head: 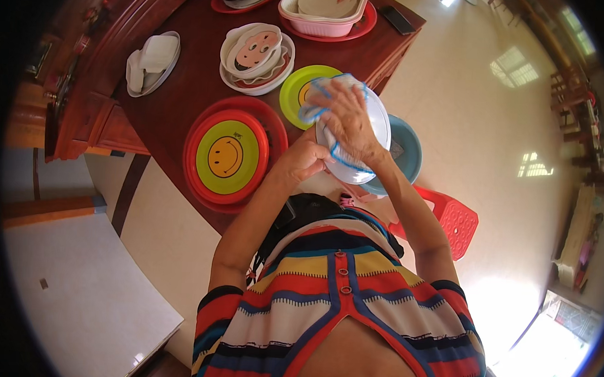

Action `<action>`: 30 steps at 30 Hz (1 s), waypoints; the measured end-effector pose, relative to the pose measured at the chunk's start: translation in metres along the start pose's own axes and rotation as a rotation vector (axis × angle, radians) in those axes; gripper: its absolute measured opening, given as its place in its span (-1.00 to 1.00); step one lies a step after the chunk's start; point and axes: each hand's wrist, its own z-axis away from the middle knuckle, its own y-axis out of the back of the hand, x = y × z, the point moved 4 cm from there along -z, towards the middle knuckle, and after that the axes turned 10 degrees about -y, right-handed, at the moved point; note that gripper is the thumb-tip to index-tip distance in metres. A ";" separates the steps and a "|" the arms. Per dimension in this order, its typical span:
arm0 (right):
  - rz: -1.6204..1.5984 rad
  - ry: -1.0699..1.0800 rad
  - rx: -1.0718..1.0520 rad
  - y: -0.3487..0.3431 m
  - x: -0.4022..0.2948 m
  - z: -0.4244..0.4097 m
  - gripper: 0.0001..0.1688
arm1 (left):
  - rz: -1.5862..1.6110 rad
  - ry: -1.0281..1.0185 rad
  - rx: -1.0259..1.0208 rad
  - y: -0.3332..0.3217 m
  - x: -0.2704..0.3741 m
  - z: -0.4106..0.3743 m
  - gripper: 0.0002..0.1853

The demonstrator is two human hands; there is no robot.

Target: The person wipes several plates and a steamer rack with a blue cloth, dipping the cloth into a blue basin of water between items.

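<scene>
My left hand [307, 157] grips the near left rim of a round white plate [382, 122], held up in front of my waist. Spread flat over a white cloth with blue edging [350, 160], my right hand [351, 121] presses it against the plate's face. Part of the cloth bunches past my fingers on the left. Behind the plate, a green plate with a yellow centre [291, 96] lies on the table, partly covered. Left of my hands, a green smiley-face plate [203, 157] rests on stacked red plates [278, 138].
On the dark red wooden table [196, 80] stand a stack of white bowls [225, 78], a grey-white dish with folded white cloths [161, 79], a pink basin [320, 27] and a phone [396, 20]. A blue basin [410, 155] and a red plastic stool [460, 224] are to my right.
</scene>
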 end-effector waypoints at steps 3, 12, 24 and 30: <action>0.195 -0.108 0.076 -0.001 0.037 -0.005 -0.65 | 0.030 -0.028 0.018 0.003 0.003 0.005 -0.25; 0.085 -0.124 0.060 -0.010 0.020 0.018 -0.45 | 0.179 -0.166 0.157 0.012 0.014 0.000 -0.25; -0.537 -0.651 0.354 -0.008 0.089 0.030 -0.45 | 0.026 -0.262 0.085 -0.015 0.021 0.010 -0.24; -0.500 -0.688 0.347 0.013 0.079 0.032 -0.47 | 0.105 -0.249 -0.029 -0.029 0.021 0.017 -0.38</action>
